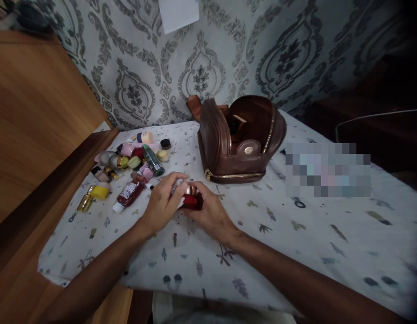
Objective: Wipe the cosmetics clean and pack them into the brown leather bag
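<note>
My right hand (208,211) is wrapped round a small red glass container (191,201) with a shiny rose-gold lid (190,190), partly hidden by my fingers. My left hand (166,195) presses against its near left side, fingers curled round a thin white tissue (180,183). Both hands are just above the patterned tablecloth (201,252). Behind them stands a brown leather bag (233,164), its zipped mouth wide apart, with a dark item inside. Left of my hands lies a bottle of dark red liquid (130,193) with a white cap.
A cluster of cosmetics fills the left of the table, among them a green bottle (153,159), a yellow item (100,191) and a black-lidded jar (165,143). A blurred-out patch (328,171) covers something at right. A wooden panel (42,90) borders the left side.
</note>
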### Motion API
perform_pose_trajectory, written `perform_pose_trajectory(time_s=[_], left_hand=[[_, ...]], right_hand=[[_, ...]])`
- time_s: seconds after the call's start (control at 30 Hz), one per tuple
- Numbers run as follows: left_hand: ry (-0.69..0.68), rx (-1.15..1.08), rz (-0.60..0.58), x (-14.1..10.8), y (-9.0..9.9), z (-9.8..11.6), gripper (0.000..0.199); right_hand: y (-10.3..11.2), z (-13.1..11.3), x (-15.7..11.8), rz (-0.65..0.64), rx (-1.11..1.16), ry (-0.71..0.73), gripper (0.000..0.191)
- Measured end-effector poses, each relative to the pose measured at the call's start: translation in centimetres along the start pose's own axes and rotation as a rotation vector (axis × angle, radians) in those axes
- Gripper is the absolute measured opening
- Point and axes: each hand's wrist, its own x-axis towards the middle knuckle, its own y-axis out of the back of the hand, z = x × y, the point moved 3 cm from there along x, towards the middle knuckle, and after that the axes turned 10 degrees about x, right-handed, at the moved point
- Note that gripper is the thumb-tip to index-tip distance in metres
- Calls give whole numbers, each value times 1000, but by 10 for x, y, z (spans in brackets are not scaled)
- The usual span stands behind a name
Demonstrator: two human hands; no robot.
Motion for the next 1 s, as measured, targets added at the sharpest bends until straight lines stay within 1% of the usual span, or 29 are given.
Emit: perform_pose_trajectory(time_s=[0.1,0.17,0.3,0.47,0.57,0.67,0.77,0.87,1.0], left_hand=[[-82,113,-10,-2,-4,3,28],[-100,140,-14,-2,-6,2,27],[-46,124,-16,0,-6,-4,28],[34,65,42,6,-3,-11,35],[31,80,4,5,-5,-8,35],[-71,223,15,0,-5,-1,30],[-165,373,66,-4,-3,5,29],[-235,426,95,-7,-2,10,28],[-408,455,101,-14,-6,24,26]], right_hand=[[3,-3,-1,52,-278,95,33],[3,-4,-1,52,-380,121,30],[1,-4,-3,15,-460,155,34],[-3,-3,-7,-46,-509,225,39],[-3,-3,-7,-29,-541,231,36],[-3,-3,-7,-8,-580,218,22],[-4,-3,-7,-1,-598,194,18],[-4,-4,-7,-4,-600,150,19],[0,-6,-6,-7,-532,82,17]])
